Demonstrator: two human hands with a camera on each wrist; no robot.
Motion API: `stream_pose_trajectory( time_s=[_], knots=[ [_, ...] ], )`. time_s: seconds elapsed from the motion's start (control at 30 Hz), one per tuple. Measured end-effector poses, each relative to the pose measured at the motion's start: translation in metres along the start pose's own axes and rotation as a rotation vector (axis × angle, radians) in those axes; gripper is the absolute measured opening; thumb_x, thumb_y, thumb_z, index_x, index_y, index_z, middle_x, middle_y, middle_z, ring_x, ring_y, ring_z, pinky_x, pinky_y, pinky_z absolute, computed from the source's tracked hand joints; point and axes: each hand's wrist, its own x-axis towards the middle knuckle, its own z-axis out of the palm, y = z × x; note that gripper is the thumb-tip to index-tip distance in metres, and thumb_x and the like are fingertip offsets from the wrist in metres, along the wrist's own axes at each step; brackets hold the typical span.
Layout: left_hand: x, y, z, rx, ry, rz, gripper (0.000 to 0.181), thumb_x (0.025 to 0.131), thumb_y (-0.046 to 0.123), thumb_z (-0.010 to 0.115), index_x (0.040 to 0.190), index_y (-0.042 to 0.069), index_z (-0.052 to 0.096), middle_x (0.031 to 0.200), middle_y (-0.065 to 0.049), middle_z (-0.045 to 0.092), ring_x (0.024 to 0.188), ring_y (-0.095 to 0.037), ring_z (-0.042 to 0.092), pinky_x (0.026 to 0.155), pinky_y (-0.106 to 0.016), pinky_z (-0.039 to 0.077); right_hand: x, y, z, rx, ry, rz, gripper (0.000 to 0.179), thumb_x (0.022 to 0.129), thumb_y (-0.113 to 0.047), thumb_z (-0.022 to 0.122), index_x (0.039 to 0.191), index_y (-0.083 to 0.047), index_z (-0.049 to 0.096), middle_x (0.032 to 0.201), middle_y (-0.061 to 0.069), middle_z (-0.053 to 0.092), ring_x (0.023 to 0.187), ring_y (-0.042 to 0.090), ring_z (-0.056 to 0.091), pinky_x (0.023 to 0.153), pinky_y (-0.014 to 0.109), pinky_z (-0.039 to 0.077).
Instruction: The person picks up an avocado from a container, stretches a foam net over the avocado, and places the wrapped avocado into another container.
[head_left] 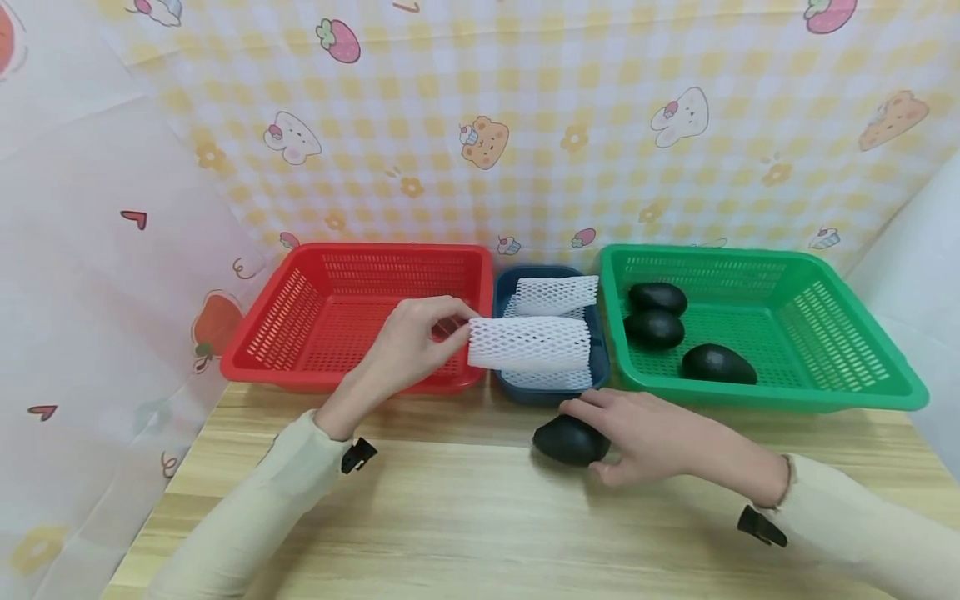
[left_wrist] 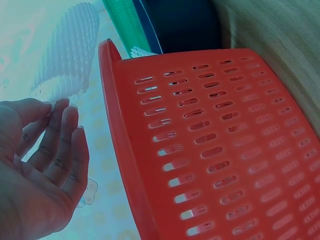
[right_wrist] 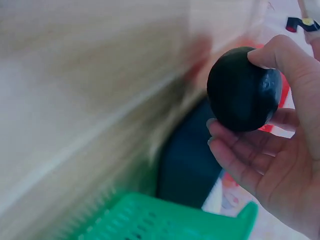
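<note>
My left hand pinches one end of a white foam net sleeve between thumb and fingertips, above the dark blue tray. The left wrist view shows the sleeve hanging from the fingertips, beside the red basket. In my right hand is a dark avocado, held over the table just in front of the blue tray. Thumb and fingers curl round the avocado in the right wrist view. More foam net sleeves lie in the tray.
A red slotted basket stands on the left. On the right, a green basket holds three avocados. The wooden table extends in front, and a patterned cloth hangs behind.
</note>
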Motion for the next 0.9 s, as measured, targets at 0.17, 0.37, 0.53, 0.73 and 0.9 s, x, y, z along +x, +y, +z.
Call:
stream_pose_trajectory(
  time_s=[0.17,0.37,0.53,0.73,0.9],
  knots=[
    [-0.002,-0.001,-0.001,-0.009,0.004,-0.008,0.022,0.086,0.01,0.082,0.107,0.009,0.075,0.104,-0.001,0.073,0.081,-0.011,0.067,0.072,-0.029,0.057,-0.006,-0.001,-0.02,0.002,0.077,0.01,0.067,0.08,-0.032,0.082,0.138,-0.008,0.056,0.115,0.0,0.06,0.086,0.01,0.058,0.069,0.029,0.054],
    [-0.004,-0.002,-0.001,-0.022,0.007,-0.024,0.025,0.086,0.011,0.083,0.109,0.009,0.075,0.105,-0.001,0.073,0.082,-0.011,0.067,0.072,-0.03,0.057,-0.013,0.002,-0.045,-0.033,0.16,0.028,0.071,0.079,-0.031,0.085,0.139,-0.007,0.056,0.117,0.001,0.061,0.087,0.008,0.059,0.067,0.028,0.054],
    [-0.003,-0.002,0.0,-0.033,0.009,-0.023,0.024,0.086,0.011,0.083,0.109,0.009,0.075,0.105,0.0,0.073,0.083,-0.01,0.067,0.072,-0.029,0.057,-0.018,0.011,-0.061,-0.047,0.231,0.064,0.07,0.078,-0.028,0.085,0.139,-0.01,0.055,0.116,0.0,0.061,0.087,0.008,0.06,0.066,0.031,0.053],
    [-0.002,-0.002,0.0,-0.032,0.02,-0.021,0.022,0.087,0.01,0.081,0.108,0.008,0.075,0.104,-0.001,0.073,0.083,-0.011,0.067,0.073,-0.03,0.057,-0.021,0.022,-0.074,-0.012,0.222,0.125,0.071,0.08,-0.028,0.085,0.141,-0.014,0.052,0.123,0.001,0.06,0.096,0.015,0.062,0.074,0.039,0.053],
    [-0.002,-0.001,-0.001,-0.026,0.029,-0.025,0.022,0.087,0.01,0.081,0.109,0.009,0.075,0.105,-0.001,0.072,0.084,-0.012,0.067,0.072,-0.03,0.057,-0.024,0.034,-0.081,0.0,0.205,0.127,0.071,0.08,-0.025,0.086,0.141,-0.014,0.052,0.125,0.003,0.059,0.093,0.015,0.061,0.073,0.037,0.053]
  ],
)
